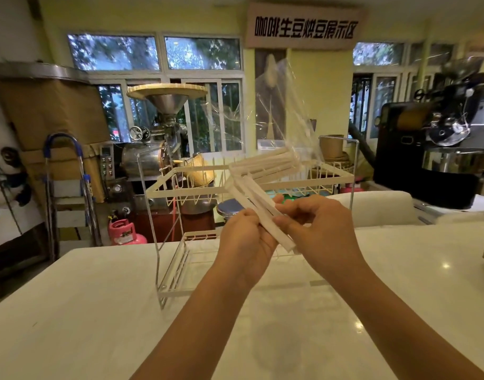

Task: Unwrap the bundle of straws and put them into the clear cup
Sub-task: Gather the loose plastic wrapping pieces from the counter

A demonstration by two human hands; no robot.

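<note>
Both hands are raised above the white table (98,311), holding a bundle of white paper-wrapped straws (252,193). My left hand (243,239) grips the bundle from below and the left. My right hand (317,223) pinches the straws near their lower end. The upper straws (265,163) fan out sideways, and a clear plastic wrapper (284,111) hangs open above them, still caught around their far ends. I cannot see the clear cup.
A white two-tier wire rack (167,270) stands on the table right behind my hands. A white padded seat back (372,207) is beyond the table on the right. Coffee roasting machines (158,149), a step ladder (68,193) and a pink gas bottle (124,231) stand farther back.
</note>
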